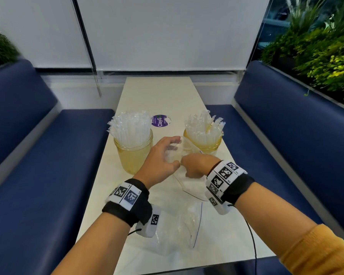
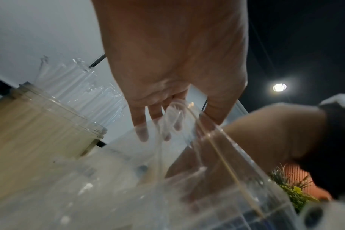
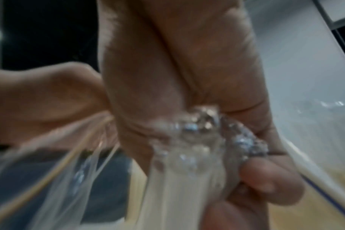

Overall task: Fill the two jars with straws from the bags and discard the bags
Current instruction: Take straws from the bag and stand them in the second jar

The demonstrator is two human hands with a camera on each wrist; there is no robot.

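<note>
Clear plastic bag (image 1: 174,153) sits bunched in my right hand (image 1: 197,164), whose fingers are curled tight round its crumpled end over the table (image 1: 157,92). My left hand (image 1: 159,157) meets it from the left, fingers spread and lying against the film. Just beyond the grip stands the right jar (image 1: 205,144), and left of the grip the left jar (image 1: 133,153), both packed with straws (image 1: 130,126). Nearer me than the grip, a second bag (image 1: 179,229) lies flat.

Two jars (image 1: 134,155) (image 1: 207,145) (both packed with straws (image 1: 130,126)), two clear bags (image 1: 191,179) (image 1: 177,231), two hands (image 1: 159,157) (image 1: 195,163), two blue benches (image 1: 38,155) (image 1: 286,135), one table (image 1: 157,92), one purple sticker (image 1: 160,121).
</note>
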